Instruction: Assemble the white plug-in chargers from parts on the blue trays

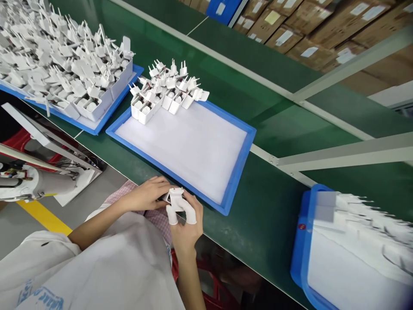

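Note:
At the near edge of the green bench, my right hand point(189, 219) closes on a small white plug housing point(176, 193), with white finger cots on two of its fingers. My left hand point(151, 193) is bent around the left side of the same housing, where a dark opening shows; its fingertips are partly hidden. Just beyond my hands lies a blue-rimmed tray point(240, 165) with a white lining. White plug assemblies with two pins point(171, 86) stand clustered at its far left end, several in small white boxes.
Another blue tray point(111, 114) at the left is heaped with white plug pieces point(64, 56). At right, a blue bin point(308, 241) holds white parts point(371, 228) in rows. Metal frame bars point(338, 150) cross the bench point(258, 215). Cardboard boxes point(309, 47) stand behind; a white machine point(35, 181) is at left.

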Available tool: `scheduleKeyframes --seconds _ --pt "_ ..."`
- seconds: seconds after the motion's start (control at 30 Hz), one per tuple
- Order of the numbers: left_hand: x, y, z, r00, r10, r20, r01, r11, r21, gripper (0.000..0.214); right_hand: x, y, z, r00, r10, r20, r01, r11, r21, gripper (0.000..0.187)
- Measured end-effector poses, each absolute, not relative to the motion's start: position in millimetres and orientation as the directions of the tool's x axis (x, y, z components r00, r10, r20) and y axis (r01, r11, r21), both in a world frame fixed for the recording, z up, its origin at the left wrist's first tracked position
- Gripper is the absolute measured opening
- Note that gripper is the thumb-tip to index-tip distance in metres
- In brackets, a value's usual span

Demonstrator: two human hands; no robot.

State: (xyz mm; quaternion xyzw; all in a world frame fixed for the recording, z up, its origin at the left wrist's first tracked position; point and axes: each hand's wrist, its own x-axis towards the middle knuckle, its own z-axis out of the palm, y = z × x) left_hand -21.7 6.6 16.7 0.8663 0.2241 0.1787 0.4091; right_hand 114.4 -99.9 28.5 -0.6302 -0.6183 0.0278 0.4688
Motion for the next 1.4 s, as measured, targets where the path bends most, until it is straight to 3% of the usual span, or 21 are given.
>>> scheduleKeyframes --seconds 0.1,0.2,0.33,0.43,0.6,0.77,0.83,0.9,0.97,1.03,1.1,1.2,1.3,1.4 --pt "-22 9 15 0.841 0.519 0.151 0.218 -0.581 0.785 0.014 132 -90 33 0.167 0.876 0.452 0.692 0.223 -0.687 0.023" --pt "-23 9 15 0.843 0.516 0.151 0.212 -0.578 0.788 0.016 153 -83 40 0.042 0.917 0.396 0.668 0.269 -0.694 0.022" --pt "-24 8 16 0.849 0.512 0.127 0.222 -0.565 0.794 0.021 171 -83 52 -0.177 0.898 0.402 0.684 0.406 -0.606 0.032" --pt "-24 9 19 0.854 0.507 0.112 0.227 -0.559 0.797 0.025 178 -84 60 -0.307 0.894 0.327 0.704 0.445 -0.553 0.039" --pt "-23 9 22 0.855 0.506 0.113 0.221 -0.553 0.803 0.022 180 -82 61 -0.398 0.871 0.29 0.733 0.491 -0.47 0.047" --pt "-22 7 22 0.841 0.523 0.138 0.213 -0.556 0.803 0.016 176 -80 58 -0.369 0.887 0.276 0.709 0.461 -0.534 0.049" --pt "-24 9 26 0.844 0.526 0.108 0.232 -0.539 0.81 0.024 174 -84 57 -0.344 0.899 0.271 0.74 0.437 -0.511 0.043" --pt "-28 14 31 0.87 0.493 0.033 0.226 -0.455 0.861 0.042 172 -90 54 -0.283 0.919 0.276 0.787 0.387 -0.481 0.037" --pt "-30 17 37 0.889 0.455 -0.054 0.198 -0.276 0.941 0.049 168 -96 49 -0.163 0.949 0.27 0.761 0.296 -0.577 0.032" --pt "-28 16 41 0.866 0.474 -0.163 0.204 -0.037 0.978 0.044 163 -101 43 0.009 0.987 0.161 0.572 0.126 -0.81 0.028" --pt "-24 10 41 0.792 0.53 -0.302 0.24 0.184 0.953 0.047 158 -101 35 0.14 0.988 -0.059 0.245 -0.093 -0.965 0.024" --pt "-16 -4 40 0.694 0.585 -0.42 0.237 0.365 0.9 0.047 154 -97 27 0.196 0.932 -0.306 -0.131 -0.284 -0.95 0.028" --pt "-12 -13 39 0.644 0.638 -0.421 0.194 0.396 0.897 0.042 153 -93 24 0.227 0.916 -0.33 -0.21 -0.285 -0.935 0.028" --pt "-10 -16 40 0.618 0.668 -0.415 0.174 0.398 0.901 0.042 151 -94 25 0.274 0.94 -0.205 -0.03 -0.205 -0.978 0.014"
